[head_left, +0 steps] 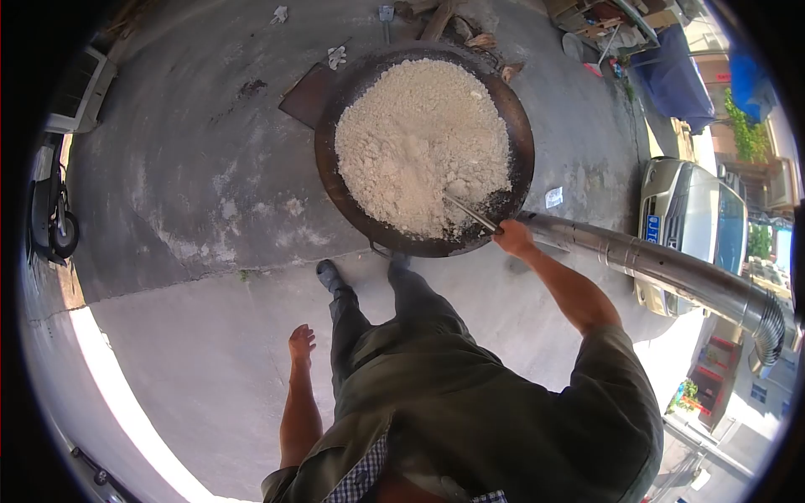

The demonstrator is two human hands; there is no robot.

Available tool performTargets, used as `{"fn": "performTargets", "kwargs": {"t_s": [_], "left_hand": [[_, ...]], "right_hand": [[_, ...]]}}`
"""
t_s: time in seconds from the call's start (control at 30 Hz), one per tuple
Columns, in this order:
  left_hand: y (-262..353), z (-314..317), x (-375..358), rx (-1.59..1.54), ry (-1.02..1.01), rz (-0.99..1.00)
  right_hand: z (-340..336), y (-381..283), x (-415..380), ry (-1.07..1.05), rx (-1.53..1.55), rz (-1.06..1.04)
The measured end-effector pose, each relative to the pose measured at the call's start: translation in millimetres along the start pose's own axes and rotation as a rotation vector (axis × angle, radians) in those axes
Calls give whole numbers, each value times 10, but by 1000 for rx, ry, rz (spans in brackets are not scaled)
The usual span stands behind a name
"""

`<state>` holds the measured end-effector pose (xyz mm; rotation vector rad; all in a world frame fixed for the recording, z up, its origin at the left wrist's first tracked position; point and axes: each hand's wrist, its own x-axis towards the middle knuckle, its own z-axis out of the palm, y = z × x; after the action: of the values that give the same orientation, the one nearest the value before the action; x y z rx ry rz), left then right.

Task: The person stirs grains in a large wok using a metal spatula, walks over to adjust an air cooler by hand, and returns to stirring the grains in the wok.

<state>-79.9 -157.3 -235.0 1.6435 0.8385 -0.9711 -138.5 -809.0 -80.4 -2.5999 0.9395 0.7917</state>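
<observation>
A large dark wok (325,176) is heaped with a pale, crumbly, flour-like mass (419,138). My right hand (513,238) is wrapped round the metal handle (472,213) of a tool at the wok's near right rim. The handle slants down to the left into the pale mass, which hides the tool's head, so its kind cannot be made out. My left hand (302,344) hangs beside my left leg, away from the wok. Nothing is in it, and its fingers are loosely bent and apart.
From the wok's right side a metal flue pipe (620,247) runs to the right. A rusty plate (303,94) juts out at its left, and wood pieces (440,18) lie behind it. A car (683,226) stands at right, a motorbike (57,210) at left.
</observation>
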Motion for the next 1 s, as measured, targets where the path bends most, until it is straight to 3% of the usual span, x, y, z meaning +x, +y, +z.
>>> {"fn": "performTargets", "kwargs": {"t_s": [0.13,0.2,0.27,0.33,0.57,0.67,0.77,0.87,1.0], "left_hand": [[-566,-54,-348,220,-50,-158],[-569,-87,-389,289,-45,-195],[-444,-125,-403,283,-10,-172],[-127,-103,-328,277,-8,-69],[1247,53,-22,159,-17,313],[1441,44,10,186,-56,389],[1346,-45,194,267,-95,371],[1000,-212,346,397,-117,274],[620,-471,455,532,-108,106]], "right_hand": [[960,-709,477,84,536,157],[840,-1313,435,35,944,330],[733,-1450,383,-25,1262,278],[679,-1345,346,-108,1498,202],[465,-939,-503,-252,1848,179],[685,-762,-787,-322,2063,172],[610,-828,-1157,-224,1762,351],[593,-743,-1298,-120,1585,325],[858,-841,-1503,-121,1613,406]]}}
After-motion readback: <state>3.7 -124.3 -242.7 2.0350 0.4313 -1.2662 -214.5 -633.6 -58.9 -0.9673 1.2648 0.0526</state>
